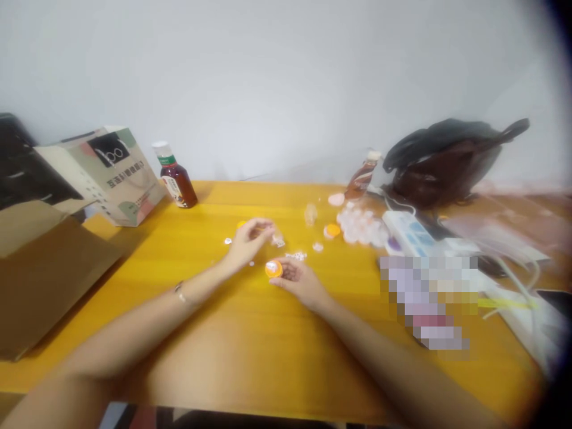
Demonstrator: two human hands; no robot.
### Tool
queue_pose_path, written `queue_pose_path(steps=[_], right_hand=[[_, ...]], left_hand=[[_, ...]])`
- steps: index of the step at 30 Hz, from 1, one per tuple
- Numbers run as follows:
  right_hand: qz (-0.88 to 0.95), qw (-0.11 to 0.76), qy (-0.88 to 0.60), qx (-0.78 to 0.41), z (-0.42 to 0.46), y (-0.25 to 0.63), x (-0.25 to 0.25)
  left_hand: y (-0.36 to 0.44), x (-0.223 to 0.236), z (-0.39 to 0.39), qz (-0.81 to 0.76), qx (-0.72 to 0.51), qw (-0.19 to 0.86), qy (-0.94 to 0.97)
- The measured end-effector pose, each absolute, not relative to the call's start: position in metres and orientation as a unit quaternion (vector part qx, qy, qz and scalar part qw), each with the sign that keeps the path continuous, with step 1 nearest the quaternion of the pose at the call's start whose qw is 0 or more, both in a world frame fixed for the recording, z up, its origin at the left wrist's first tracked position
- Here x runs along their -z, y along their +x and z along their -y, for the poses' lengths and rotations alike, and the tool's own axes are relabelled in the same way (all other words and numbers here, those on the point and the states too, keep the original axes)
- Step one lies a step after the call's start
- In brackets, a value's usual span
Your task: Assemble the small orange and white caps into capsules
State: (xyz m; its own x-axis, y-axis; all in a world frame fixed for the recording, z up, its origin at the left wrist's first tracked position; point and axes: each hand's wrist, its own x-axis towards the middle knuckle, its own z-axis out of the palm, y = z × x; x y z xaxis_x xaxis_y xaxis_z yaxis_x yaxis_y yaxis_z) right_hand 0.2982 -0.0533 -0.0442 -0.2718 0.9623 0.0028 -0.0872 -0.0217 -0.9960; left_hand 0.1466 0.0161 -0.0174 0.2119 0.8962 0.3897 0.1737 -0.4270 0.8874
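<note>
My right hand (pixel 298 279) rests on the yellow table (pixel 250 345) with its fingers curled round a small orange jelly cup (pixel 273 269). My left hand (pixel 248 239) hovers just behind it, fingers pinched together on something small I cannot make out; a bracelet (pixel 179 291) sits on that wrist. Small white scraps (pixel 295 256) lie on the table between and beyond the hands. Another orange cup (pixel 332 230) stands farther right, beside a pile of pale pink cups (pixel 361 227).
A brown-liquid bottle (pixel 177 177) and a printed paper bag (pixel 111 174) stand at the back left, with a brown cardboard box (pixel 44 274) at the left edge. A tilted bottle (pixel 363 175), a dark handbag (pixel 442 159) and a white power strip (pixel 409 232) sit at the right.
</note>
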Motion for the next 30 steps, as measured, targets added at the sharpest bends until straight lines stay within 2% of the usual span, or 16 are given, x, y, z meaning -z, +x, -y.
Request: queue_pose_path(steps=[2, 7, 14, 20, 24, 30], right_hand=[[0.541, 0.442, -0.406, -0.589, 0.052, 0.299, 0.044], [0.562, 0.426, -0.412, -0.576, 0.052, 0.299, 0.044], [0.606, 0.4, -0.418, -0.545, 0.054, 0.299, 0.043], [0.671, 0.378, -0.426, -0.474, 0.056, 0.299, 0.041], [0.688, 0.381, -0.432, -0.441, 0.059, 0.298, 0.04], [0.685, 0.387, -0.443, -0.43, 0.064, 0.296, 0.039]], left_hand=[[0.132, 0.023, 0.015, -0.397, -0.536, 0.394, 0.632], [0.122, 0.037, 0.05, -0.375, -0.622, 0.359, 0.586], [0.13, 0.042, 0.042, -0.393, -0.592, 0.372, 0.597], [0.128, 0.039, 0.05, -0.355, -0.516, 0.356, 0.693], [0.128, 0.037, 0.049, -0.351, -0.508, 0.345, 0.707], [0.129, 0.043, 0.046, -0.342, -0.517, 0.405, 0.672]])
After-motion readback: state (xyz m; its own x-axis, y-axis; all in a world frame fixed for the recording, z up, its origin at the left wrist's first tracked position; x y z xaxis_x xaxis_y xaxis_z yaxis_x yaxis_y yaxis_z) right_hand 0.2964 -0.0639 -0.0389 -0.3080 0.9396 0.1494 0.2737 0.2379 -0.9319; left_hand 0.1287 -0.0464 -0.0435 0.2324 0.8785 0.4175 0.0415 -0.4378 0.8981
